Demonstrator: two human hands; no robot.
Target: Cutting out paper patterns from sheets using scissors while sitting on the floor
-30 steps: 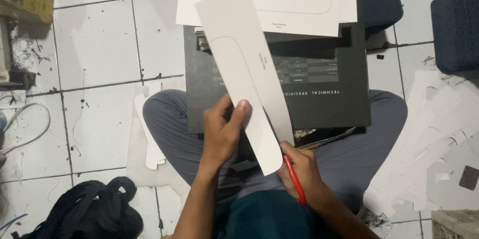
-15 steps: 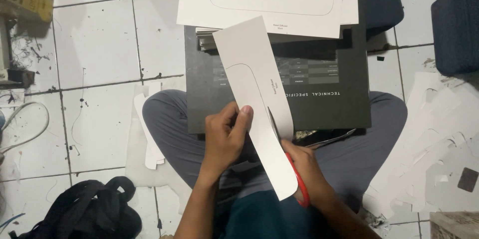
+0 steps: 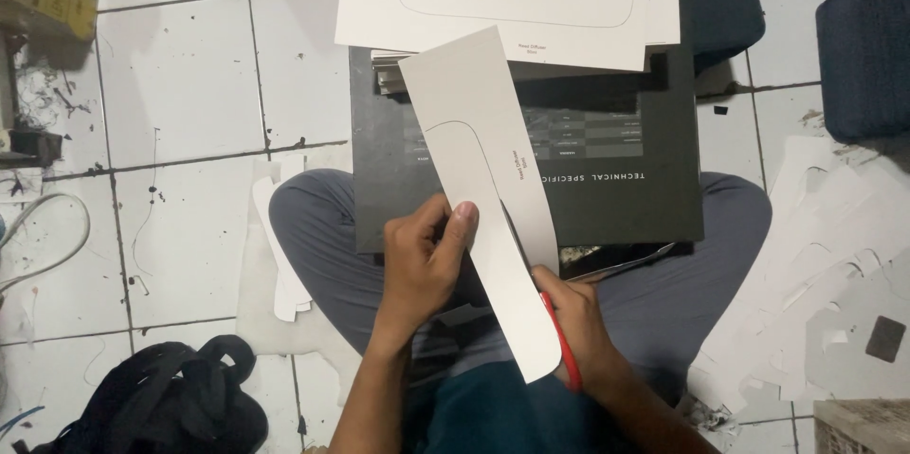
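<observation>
Your left hand (image 3: pixel 427 260) pinches the white card sheet (image 3: pixel 488 189) at its near edge, thumb on top. Just right of it, your right hand (image 3: pixel 580 326) is closed on red-handled scissors (image 3: pixel 561 345) under the sheet. Beyond both lies a black box (image 3: pixel 616 189) on your lap.
</observation>
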